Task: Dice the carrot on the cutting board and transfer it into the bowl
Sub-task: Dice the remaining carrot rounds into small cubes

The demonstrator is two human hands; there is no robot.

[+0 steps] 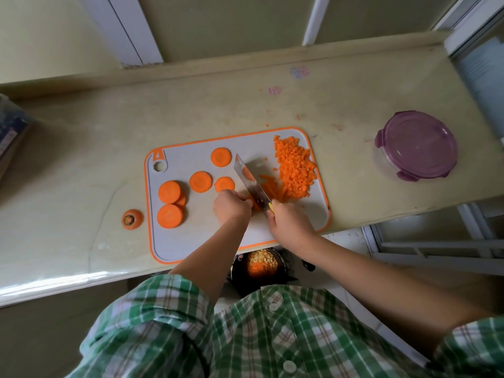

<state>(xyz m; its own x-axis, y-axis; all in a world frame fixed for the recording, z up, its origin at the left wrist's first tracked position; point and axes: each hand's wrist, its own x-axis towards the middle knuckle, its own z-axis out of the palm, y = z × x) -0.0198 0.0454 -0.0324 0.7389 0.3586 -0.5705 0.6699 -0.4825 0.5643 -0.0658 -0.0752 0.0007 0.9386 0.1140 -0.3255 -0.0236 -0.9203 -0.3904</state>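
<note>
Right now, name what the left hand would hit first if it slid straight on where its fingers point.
Probably the knife, its blade right beside the left hand; carrot strips lie beyond it.

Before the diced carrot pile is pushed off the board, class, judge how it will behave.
The diced carrot pile is loose small cubes, so it would probably spread, not slide whole. Lying near the cutting board edge, some may spill.

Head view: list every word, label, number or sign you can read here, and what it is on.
No text can be read in this view.
Knife blade: any marking is too blurred to read.
Cutting board orange corner tab: a small white mark, no legible letters.
Countertop: pink and purple scribbles, not words.
Object at the left edge: print too blurred.
</note>
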